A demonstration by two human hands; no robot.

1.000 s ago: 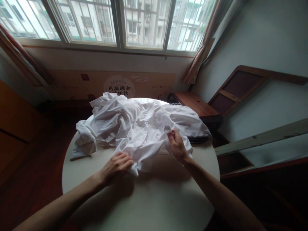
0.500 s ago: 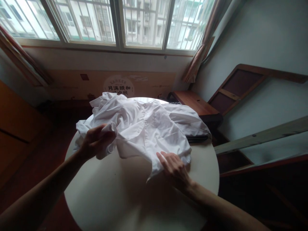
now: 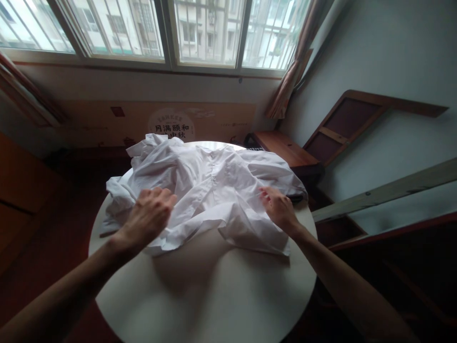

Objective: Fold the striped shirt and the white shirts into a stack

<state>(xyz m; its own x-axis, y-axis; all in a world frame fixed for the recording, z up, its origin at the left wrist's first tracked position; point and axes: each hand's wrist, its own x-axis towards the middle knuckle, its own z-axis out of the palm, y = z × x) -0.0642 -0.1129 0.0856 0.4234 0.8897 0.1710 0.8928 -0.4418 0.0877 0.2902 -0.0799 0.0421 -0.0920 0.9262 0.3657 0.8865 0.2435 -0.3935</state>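
Note:
A crumpled white button-up shirt (image 3: 210, 190) lies spread over the far half of a round white table (image 3: 210, 295). My left hand (image 3: 148, 216) rests palm down on the shirt's left side, fingers together and slightly curled over the fabric. On the shirt's right side my right hand (image 3: 280, 207) lies flat, fingers stretched toward the button line. Neither hand has cloth pinched in it. The shirt's lower hem (image 3: 228, 238) lies in loose folds between my hands.
A dark object (image 3: 298, 196) peeks out under the shirt at the table's right edge. Behind it stands a wooden bench (image 3: 285, 150). Wooden boards (image 3: 378, 190) lean on the right wall. A printed cardboard sheet (image 3: 171, 124) stands below the window.
My left hand has let go of the bunched sleeve and come down flat on the shirt. My right hand has slid up from the hem onto the shirt's right side. The shirt lies flatter.

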